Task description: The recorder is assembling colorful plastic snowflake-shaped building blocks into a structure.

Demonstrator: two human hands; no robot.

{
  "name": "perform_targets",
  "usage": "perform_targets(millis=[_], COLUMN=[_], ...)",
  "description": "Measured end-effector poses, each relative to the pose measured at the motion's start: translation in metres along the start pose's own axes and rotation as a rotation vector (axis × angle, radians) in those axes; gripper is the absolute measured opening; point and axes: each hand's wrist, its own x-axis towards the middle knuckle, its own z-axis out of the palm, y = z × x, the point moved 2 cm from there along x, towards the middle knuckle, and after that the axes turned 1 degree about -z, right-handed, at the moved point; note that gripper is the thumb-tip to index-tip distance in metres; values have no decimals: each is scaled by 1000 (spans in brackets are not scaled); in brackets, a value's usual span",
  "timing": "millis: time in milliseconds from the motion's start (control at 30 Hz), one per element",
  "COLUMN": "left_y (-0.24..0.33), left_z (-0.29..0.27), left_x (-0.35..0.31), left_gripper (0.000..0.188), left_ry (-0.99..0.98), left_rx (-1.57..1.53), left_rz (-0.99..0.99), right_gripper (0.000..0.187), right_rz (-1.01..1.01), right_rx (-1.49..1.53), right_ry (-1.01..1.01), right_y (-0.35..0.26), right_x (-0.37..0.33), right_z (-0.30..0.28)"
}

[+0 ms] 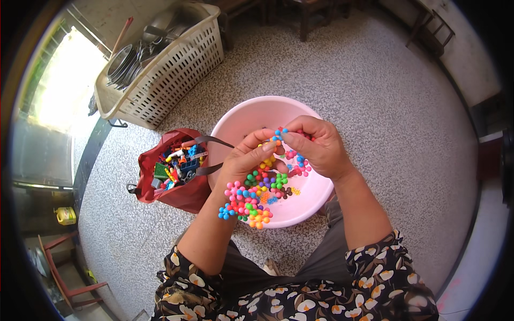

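Above a pink basin [235, 119] both my hands pinch a string of colourful plastic flower-shaped toy pieces with ball tips. My left hand [247, 152] is closed on the joined pieces [246, 200], and a cluster of pink, blue, red, green and orange ones hangs by that wrist. My right hand [320, 147] holds a blue flower piece [279, 134] between thumb and fingers, where it meets the left fingertips. More pink and blue pieces [300, 163] show beneath the right hand. Loose flower pieces [273, 200] lie in the basin.
Left of the basin stands a red bag [182, 198] full of mixed toy parts. Behind it, a cream plastic basket [174, 69] holds metal pans. A wooden chair [64, 273] and a yellow container [66, 215] are at far left; wooden furniture [310, 13] stands at the back.
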Motion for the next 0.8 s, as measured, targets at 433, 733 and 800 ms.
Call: perform_targets(millis=[433,733,800], left_y=[5,3,1], left_z=[-5,-7,-9], left_x=[4,2,3], left_gripper=[22,26,28], left_ry=[-96,35,6], left_rx=[82,78,70], left_rz=[142,-14,-46], right_gripper=[22,22,20], right_rz=[221,109,63], right_rx=[70,55,42], right_ry=[176,-49,-30], right_y=[18,4,10], right_x=[4,2,3], right_z=[-15,0,-1])
